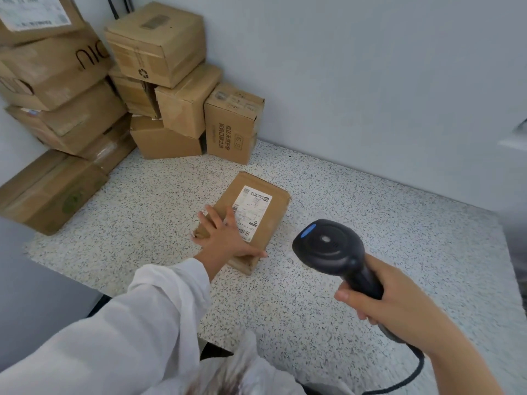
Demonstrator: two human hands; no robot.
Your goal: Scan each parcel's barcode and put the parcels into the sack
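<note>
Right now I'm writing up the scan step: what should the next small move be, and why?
Probably swing the scanner left to aim at the barcode. The left hand lies flat on the parcel, its label faces up with the barcode uncovered, and the right hand grips the scanner off to the parcel's right, not over the label.

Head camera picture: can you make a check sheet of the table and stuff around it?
Surface: speckled white table.
Job's things: flat brown cardboard parcel, white label up; black handheld barcode scanner; blurred white plastic, maybe the sack.
Clutter: stacked brown cardboard boxes in the corner.
Grippers: left hand presses flat on parcel; right hand grips scanner.
Cables: black scanner cable below right hand.
Surroundings: plain grey wall.
</note>
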